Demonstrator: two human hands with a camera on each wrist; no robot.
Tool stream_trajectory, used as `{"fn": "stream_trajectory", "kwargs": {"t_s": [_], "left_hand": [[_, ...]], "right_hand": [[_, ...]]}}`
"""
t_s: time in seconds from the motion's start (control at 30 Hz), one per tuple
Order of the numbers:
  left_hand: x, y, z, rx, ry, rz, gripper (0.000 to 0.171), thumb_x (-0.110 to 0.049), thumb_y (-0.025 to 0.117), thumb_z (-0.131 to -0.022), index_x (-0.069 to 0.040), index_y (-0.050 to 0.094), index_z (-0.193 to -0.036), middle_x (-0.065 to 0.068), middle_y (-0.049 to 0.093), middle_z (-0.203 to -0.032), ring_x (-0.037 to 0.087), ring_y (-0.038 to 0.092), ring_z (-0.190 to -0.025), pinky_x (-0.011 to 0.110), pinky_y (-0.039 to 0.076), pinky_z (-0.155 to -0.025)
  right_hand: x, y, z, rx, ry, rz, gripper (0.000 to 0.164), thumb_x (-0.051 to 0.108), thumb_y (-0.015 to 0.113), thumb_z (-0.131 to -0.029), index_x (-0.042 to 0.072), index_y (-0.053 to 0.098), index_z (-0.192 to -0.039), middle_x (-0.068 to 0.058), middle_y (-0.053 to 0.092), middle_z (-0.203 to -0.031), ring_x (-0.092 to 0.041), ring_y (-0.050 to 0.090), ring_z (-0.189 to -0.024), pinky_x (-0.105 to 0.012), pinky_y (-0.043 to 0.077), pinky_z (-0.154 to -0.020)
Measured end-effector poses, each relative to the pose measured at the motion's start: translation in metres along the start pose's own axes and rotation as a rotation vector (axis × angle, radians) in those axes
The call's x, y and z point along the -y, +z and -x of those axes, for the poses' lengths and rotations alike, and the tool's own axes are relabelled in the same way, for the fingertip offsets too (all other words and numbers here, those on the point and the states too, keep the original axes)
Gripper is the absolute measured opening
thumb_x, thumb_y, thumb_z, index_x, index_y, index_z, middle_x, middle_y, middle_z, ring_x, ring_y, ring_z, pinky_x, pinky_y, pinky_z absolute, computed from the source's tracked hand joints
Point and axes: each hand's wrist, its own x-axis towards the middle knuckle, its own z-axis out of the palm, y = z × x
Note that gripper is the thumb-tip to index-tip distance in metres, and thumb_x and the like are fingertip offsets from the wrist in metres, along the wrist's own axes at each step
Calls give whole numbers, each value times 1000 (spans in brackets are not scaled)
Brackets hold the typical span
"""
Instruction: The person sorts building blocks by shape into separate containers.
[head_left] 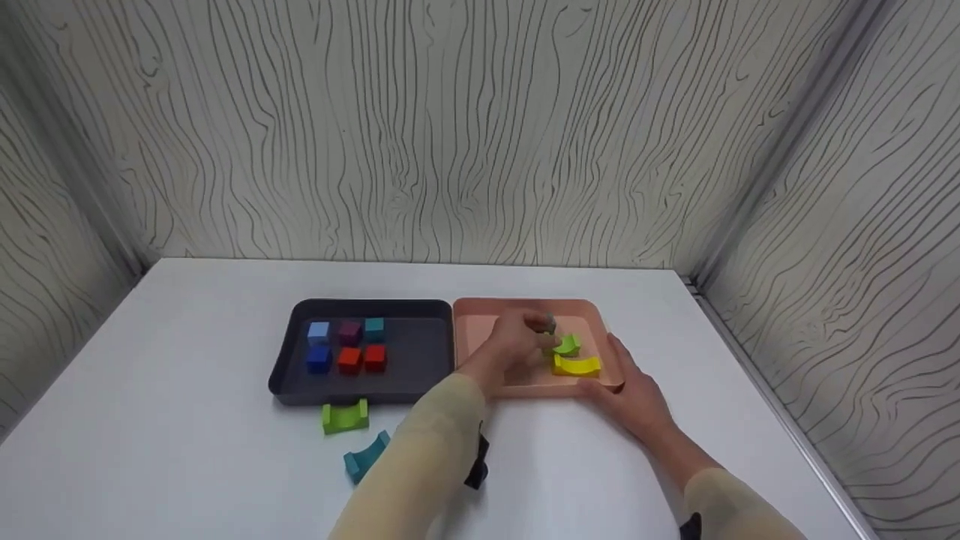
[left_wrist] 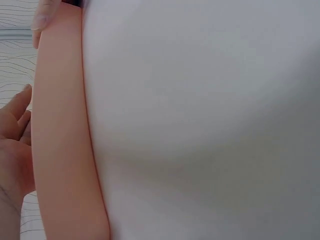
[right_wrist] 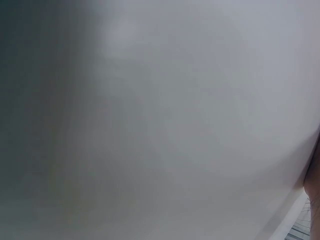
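Note:
My left hand reaches into the pink tray. Its thumb and fingers pinch a small teal block, mostly hidden by the fingers. Just below that block, inside the tray, lie a lime-green curved block and a yellow curved block. My right hand holds the tray's near right corner, thumb at the front rim and fingers along the right side. In the left wrist view the tray's outer wall runs top to bottom, with part of the left hand beyond it.
A dark grey tray adjoins the pink one on the left, with several coloured cubes in two rows. In front of it on the white table lie a green curved block and a teal curved block. Patterned panels enclose the table.

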Motion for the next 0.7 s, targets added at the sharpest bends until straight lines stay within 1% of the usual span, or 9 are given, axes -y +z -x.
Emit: {"fn": "stream_trajectory", "kwargs": {"t_s": [0.13, 0.2, 0.27, 0.37, 0.5, 0.57, 0.63, 0.7], "left_hand": [[-4, -8, 7, 7, 31, 13, 37, -13, 88, -89, -22, 78, -124, -9, 74, -111, 12, 65, -108, 36, 54, -105], [-7, -14, 11, 12, 62, -19, 38, -15, 88, -90, -21, 77, -126, -9, 74, -112, 12, 65, -108, 35, 54, -104], [-11, -21, 16, 17, 104, -62, 39, -19, 88, -90, -20, 76, -128, -9, 73, -115, 11, 65, -108, 34, 54, -103], [-19, -32, 26, 39, 177, -98, 40, -22, 87, -92, -18, 75, -130, -6, 73, -119, 12, 66, -109, 34, 55, -101], [-30, -46, 41, 61, 251, -100, 41, -24, 86, -92, -18, 75, -131, -5, 74, -118, 12, 67, -109, 37, 55, -101], [-35, -52, 48, 63, 271, -98, 40, -25, 87, -92, -18, 75, -130, -7, 75, -115, 11, 68, -108, 38, 55, -102], [-39, -58, 55, 52, 272, -114, 39, -28, 87, -91, -20, 76, -128, -10, 76, -111, 9, 69, -106, 37, 55, -102], [-42, -64, 63, 53, 286, -116, 38, -27, 87, -92, -19, 77, -127, -10, 77, -109, 9, 70, -105, 37, 56, -102]], "right_hand": [[2, 1, 0, 7, -1, -18, 115, 81, 62, -89, 25, 8, -173, -20, 33, -170, -48, 41, -148, -71, 33, -117], [3, 1, 0, 11, -5, -26, 114, 81, 62, -89, 26, 8, -173, -20, 33, -170, -48, 42, -148, -70, 34, -117], [4, 1, -1, 14, -11, -33, 113, 81, 62, -90, 26, 8, -173, -21, 33, -170, -48, 42, -148, -70, 34, -117], [4, 1, -1, 17, -19, -27, 113, 81, 61, -90, 25, 8, -173, -21, 33, -170, -47, 42, -148, -70, 34, -117], [3, 0, -2, 17, -16, -21, 113, 81, 61, -90, 25, 7, -173, -21, 32, -170, -48, 40, -149, -71, 33, -117], [3, -1, -2, 17, -10, -21, 114, 80, 62, -90, 24, 7, -173, -22, 33, -169, -48, 41, -148, -71, 33, -117], [1, -1, -2, 21, -3, -14, 115, 80, 62, -90, 22, 6, -173, -24, 33, -169, -49, 41, -148, -71, 33, -117], [0, -1, -2, 28, 3, -5, 116, 81, 61, -90, 21, 5, -173, -26, 33, -168, -50, 41, -147, -71, 33, -116]]}}
